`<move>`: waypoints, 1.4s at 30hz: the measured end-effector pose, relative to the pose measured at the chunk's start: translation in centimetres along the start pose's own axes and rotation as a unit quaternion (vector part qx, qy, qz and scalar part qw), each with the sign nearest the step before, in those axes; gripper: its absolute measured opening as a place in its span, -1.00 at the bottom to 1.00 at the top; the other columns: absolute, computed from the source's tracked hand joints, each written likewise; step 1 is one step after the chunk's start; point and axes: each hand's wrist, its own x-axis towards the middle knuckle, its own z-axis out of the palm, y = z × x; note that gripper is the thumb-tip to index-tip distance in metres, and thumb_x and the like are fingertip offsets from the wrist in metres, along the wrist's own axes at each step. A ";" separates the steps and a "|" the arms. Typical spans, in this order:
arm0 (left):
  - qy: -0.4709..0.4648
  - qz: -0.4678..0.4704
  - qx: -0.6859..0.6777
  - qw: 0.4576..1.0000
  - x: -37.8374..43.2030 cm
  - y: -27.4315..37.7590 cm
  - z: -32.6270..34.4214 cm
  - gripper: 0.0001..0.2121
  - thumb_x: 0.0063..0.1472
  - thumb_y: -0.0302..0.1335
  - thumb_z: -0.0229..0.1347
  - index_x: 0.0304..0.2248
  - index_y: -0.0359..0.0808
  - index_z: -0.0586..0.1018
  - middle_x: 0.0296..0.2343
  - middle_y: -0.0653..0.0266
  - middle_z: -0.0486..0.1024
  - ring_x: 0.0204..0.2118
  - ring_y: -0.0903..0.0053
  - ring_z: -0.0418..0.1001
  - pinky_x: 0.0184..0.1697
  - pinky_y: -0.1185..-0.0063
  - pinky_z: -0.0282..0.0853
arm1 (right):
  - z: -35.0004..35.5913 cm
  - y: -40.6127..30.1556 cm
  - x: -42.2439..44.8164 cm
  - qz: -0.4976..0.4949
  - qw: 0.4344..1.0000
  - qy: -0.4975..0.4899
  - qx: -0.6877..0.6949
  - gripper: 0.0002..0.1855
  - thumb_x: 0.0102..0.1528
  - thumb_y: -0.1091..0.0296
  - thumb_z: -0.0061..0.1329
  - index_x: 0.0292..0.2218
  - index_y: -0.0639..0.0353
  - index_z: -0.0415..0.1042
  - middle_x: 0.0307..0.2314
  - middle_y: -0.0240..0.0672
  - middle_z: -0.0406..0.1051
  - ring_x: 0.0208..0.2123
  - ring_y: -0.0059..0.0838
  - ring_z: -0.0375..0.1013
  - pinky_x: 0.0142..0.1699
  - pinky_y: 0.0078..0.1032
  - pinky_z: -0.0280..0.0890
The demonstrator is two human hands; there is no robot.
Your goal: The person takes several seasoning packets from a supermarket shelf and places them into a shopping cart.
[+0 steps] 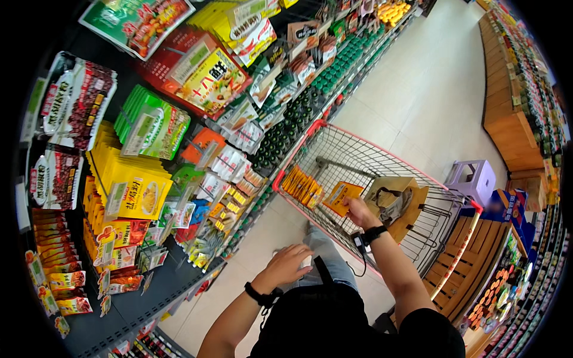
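Observation:
My right hand (361, 214) reaches over the shopping cart (371, 144) and grips the edge of a yellow and orange seasoning packet (339, 195). Beside that packet, a row of similar orange packets (301, 187) stands inside the wire basket. An open brown paper bag (416, 203) with a grey-brown item in it sits to the right of my right hand. Above my jeans-clad leg, my left hand (288, 266) is loosely curled. A small white patch shows by its thumb; I cannot tell whether it is something held.
Shelving at the left carries hanging yellow packets (134, 185), green packets (154, 123) and rows of dark-capped bottles (280, 138). A purple plastic stool (472, 179) and a slatted wooden stand (465, 250) lie beyond the cart. Tiled floor (403, 98) runs along the aisle.

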 end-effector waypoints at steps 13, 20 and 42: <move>0.255 -0.243 0.008 0.936 12.7 -19.9 -0.8 -0.30 0.06 -0.39 0.14 0.14 -0.47 0.10 0.07 -0.22 0.17 0.15 -0.01 0.12 0.20 0.33 0.06 | -5.6 8.9 12.4 0.109 0.994 0.012 -0.015 -0.51 0.03 0.64 -0.25 0.04 0.33 0.14 -0.14 -0.13 0.29 -0.12 -0.17 0.35 -0.07 -0.25 0.35; 0.269 -0.264 -0.036 0.926 13.3 -21.2 0.7 -0.43 0.08 -0.40 0.16 0.06 -0.42 0.28 -0.12 -0.05 0.36 -0.15 0.23 0.42 -0.06 0.42 0.32 | -7.4 11.3 14.8 0.115 0.993 -0.011 0.024 -0.45 -0.02 0.75 -0.28 0.04 0.28 0.16 -0.10 -0.13 0.29 -0.11 -0.16 0.34 -0.06 -0.25 0.34; -0.029 -0.293 0.170 0.940 15.8 -15.7 1.3 -0.50 0.16 -0.24 0.07 0.02 -0.36 0.32 -0.16 0.05 0.40 -0.20 0.12 0.46 -0.20 0.29 0.39 | -6.4 12.3 15.6 0.174 0.984 0.027 0.000 -0.06 -0.09 0.92 -0.38 0.19 -0.27 -0.11 -0.01 -0.29 0.28 -0.02 -0.27 0.33 -0.37 -0.23 0.33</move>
